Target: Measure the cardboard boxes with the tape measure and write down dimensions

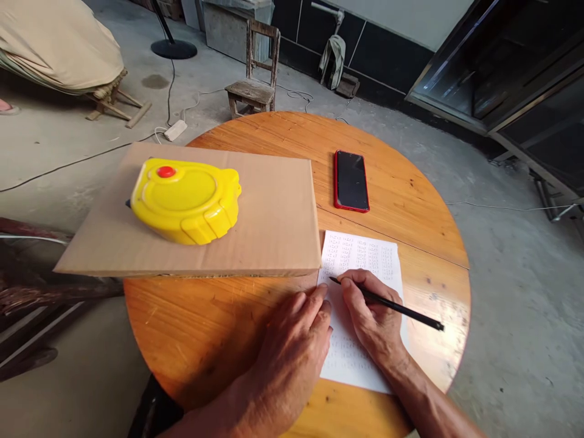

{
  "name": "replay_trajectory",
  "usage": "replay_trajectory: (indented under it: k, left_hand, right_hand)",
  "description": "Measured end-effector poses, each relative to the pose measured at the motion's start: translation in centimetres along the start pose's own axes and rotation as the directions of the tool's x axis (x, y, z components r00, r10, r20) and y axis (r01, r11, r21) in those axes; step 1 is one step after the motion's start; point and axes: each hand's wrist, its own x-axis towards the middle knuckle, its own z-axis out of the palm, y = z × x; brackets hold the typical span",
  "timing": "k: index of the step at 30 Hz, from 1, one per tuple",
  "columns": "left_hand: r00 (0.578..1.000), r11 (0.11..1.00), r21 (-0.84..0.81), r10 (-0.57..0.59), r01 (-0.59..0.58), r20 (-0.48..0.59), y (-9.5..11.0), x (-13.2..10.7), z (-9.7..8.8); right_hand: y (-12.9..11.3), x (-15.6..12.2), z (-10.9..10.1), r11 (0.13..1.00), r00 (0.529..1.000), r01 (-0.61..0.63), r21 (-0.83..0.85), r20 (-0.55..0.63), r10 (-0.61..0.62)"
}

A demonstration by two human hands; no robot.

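My right hand (374,313) grips a black pen (410,313) between thumb and fingers. The pen's tip points left, at the left side of a white sheet of paper (338,310). Rows of small handwritten figures cover the upper part of the sheet, and more rows show near its bottom. My left hand (296,350) rests palm down with its fingertips on the paper's left edge, holding nothing that I can see. Its fingers are slightly bent. Under both hands lies a round wooden table (205,334).
A cardboard box (274,213) covers the table's left, overhanging its edge. On it sits a yellow tape measure (187,198) with a red button. Beyond the paper lies a red-cased phone (351,181). A small wooden chair (253,91) and a power strip (176,130) are behind the table.
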Motion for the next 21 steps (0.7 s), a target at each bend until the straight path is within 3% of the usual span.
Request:
replay_trajectory:
  k: [11,21]
  left_hand:
    - [1.0,1.0,0.013,0.004,-0.004,-0.019,0.11,0.16,-0.25]
    - [0.999,1.0,0.031,-0.001,0.0,0.042,0.11,-0.68,0.18]
  right_hand:
    - [0.0,0.03,0.24,0.999,0.998,-0.051,0.002,0.032,0.051]
    - [0.04,0.02,0.24,0.999,0.998,-0.036,-0.026,0.052,0.037]
